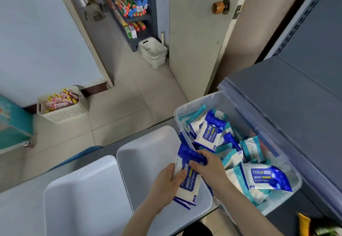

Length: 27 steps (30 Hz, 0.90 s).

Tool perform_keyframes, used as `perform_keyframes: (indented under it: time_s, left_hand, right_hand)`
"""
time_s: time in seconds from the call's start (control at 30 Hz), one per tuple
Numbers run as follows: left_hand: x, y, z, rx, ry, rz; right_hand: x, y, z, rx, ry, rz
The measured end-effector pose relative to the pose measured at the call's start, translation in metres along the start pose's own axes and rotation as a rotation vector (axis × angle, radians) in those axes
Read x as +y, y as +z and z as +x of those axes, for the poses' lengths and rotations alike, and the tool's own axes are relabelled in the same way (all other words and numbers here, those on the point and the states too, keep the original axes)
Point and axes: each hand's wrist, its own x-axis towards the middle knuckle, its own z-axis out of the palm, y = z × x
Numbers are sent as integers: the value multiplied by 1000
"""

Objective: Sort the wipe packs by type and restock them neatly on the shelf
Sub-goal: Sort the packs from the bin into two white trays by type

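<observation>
Both hands hold a small stack of blue-and-white alcohol wipe packs (187,183) over the nearer white bin (148,154). My left hand (166,185) grips the stack from the left side. My right hand (209,165) grips its top end from the right. A clear plastic tub (187,107) to the right holds several mixed packs: blue alcohol wipe packs (210,132) and teal-and-white wipe packs (252,148). A second white bin (83,195) sits to the left with nothing visible inside. The grey shelf (288,106) stands at the right.
A cream basket of pink and yellow packets (63,104) stands on the tiled floor at left. Further back are a white basket (153,52), a door with a brown knob (220,6) and a stocked rack (133,7). A yellow packet (303,224) lies bottom right.
</observation>
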Motion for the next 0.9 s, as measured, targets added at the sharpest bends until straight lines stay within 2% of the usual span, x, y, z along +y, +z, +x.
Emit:
perform_keyframes:
  time_s: [0.07,0.17,0.2,0.27,0.33,0.43,0.5,0.6,0.7,0.9]
  left_hand:
    - [4,5,2,51,-21,-14]
    - [11,8,5,151,-64,-108]
    - [11,8,7,185,-82,-146]
    - [12,5,11,253,-106,-205]
    - [13,4,14,311,-122,-261]
    - [15,8,15,364,-144,-313]
    - [16,11,15,381,-158,-322]
    - [17,14,16,397,-165,-321]
    - [16,17,16,420,-171,-329]
    - [15,22,17,487,-206,-353]
  right_hand:
    - [-4,-10,15,52,-5,55]
    - [-9,-36,46,244,-41,117]
    - [-8,-45,59,298,-79,44]
    - [-6,-60,81,301,-179,-248]
    - [-4,-71,103,171,-332,-639]
    - [-7,-77,132,-169,-635,-1194]
    - [-11,-78,145,-277,-769,-1386]
    - [-17,-88,158,-247,-811,-1510]
    - [-20,-102,165,-242,-759,-1550]
    - [-35,-101,178,-118,-796,-1275]
